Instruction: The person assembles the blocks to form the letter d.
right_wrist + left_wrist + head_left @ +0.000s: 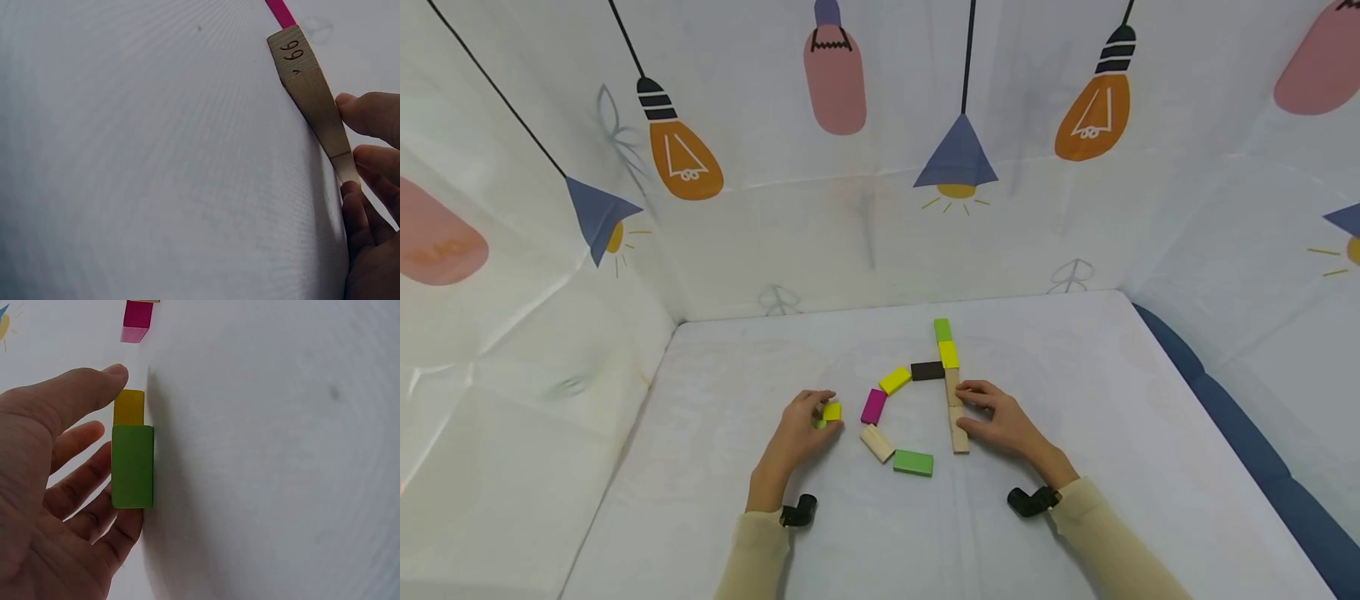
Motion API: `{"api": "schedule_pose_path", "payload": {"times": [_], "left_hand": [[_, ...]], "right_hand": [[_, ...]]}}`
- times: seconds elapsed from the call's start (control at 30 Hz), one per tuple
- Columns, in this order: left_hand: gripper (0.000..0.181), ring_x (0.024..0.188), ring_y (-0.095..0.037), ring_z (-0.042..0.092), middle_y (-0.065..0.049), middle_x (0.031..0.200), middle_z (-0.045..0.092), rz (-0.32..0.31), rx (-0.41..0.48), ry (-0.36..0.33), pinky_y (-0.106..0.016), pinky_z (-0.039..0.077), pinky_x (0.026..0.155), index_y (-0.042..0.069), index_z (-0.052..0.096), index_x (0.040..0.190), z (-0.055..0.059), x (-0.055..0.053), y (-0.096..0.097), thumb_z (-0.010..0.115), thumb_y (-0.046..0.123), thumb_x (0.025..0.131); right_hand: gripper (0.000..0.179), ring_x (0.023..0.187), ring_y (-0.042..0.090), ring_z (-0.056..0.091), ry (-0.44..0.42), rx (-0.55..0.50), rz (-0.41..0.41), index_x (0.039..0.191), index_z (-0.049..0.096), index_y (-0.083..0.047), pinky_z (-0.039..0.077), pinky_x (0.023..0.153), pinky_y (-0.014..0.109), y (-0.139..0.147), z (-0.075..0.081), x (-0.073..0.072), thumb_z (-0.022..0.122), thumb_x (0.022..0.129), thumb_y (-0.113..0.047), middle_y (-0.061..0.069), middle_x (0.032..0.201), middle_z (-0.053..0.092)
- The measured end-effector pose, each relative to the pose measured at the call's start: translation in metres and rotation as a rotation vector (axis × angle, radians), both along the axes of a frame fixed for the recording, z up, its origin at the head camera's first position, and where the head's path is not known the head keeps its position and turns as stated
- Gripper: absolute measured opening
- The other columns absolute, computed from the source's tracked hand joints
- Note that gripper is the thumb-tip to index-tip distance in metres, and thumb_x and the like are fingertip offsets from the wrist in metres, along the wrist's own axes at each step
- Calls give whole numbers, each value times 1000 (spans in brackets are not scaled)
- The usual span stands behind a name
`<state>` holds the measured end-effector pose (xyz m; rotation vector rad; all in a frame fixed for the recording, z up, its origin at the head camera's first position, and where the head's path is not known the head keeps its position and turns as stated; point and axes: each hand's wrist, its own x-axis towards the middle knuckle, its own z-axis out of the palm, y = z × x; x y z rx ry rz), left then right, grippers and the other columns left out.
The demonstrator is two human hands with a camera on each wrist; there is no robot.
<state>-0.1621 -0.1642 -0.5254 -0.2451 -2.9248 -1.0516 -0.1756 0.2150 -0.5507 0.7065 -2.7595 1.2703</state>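
Observation:
My left hand point(799, 429) curls its thumb and fingers around a small yellow block point(832, 412) and a green block point(132, 467). In the left wrist view the thumb tip meets the yellow one, and fingers partly hide behind the green one. My right hand point(1003, 419) touches the side of two plain wooden blocks, the nearer wooden block point(959, 437) and the farther wooden block point(952, 385), with loosely bent fingertips. They lie end to end in a straight line. In the right wrist view a wooden block point(312, 94) shows engraved marks.
Beyond the wooden blocks, a yellow block point(949, 355) and a green block point(942, 330) extend the line. A curve joins it: black block point(927, 371), yellow block point(895, 381), magenta block point(873, 407), wooden block point(877, 443), green block point(913, 462). A white cloth point(700, 533) covers the table.

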Motion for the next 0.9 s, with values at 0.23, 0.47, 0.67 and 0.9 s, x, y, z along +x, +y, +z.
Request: {"api": "schedule_pose_path", "payload": {"times": [0.23, 0.47, 0.67, 0.9], "left_hand": [[39, 89, -17, 60, -8, 107, 68, 17, 12, -13, -36, 57, 82, 3, 71, 120, -2, -1, 0, 85, 12, 85], [29, 87, -16, 61, -6, 101, 68, -9, 34, 1, -34, 57, 80, 5, 75, 111, -3, -2, -2, 85, 15, 86], [29, 88, -13, 61, -2, 102, 68, -42, 66, 10, -31, 57, 81, 8, 74, 111, -1, -2, -1, 85, 15, 85], [28, 85, -14, 58, -1, 103, 69, -129, 98, 18, -26, 54, 76, 10, 73, 111, 14, 2, 8, 84, 12, 85]], "right_hand": [[50, 135, 38, 55, 2, 4, -5, 133, 68, -2, 47, 108, 58, 0, 0, 1, 81, 88, -17, 14, 141, 61], [49, 134, 38, 55, 3, -2, -5, 132, 69, -2, 47, 107, 57, 0, 0, 1, 82, 88, -18, 15, 140, 61], [49, 135, 37, 55, -8, -3, -4, 133, 68, -2, 47, 108, 57, -1, 0, 1, 81, 88, -18, 14, 141, 60], [49, 133, 37, 56, -8, -5, -10, 133, 68, -2, 48, 107, 57, -1, -1, 1, 81, 89, -19, 13, 141, 60]]}}
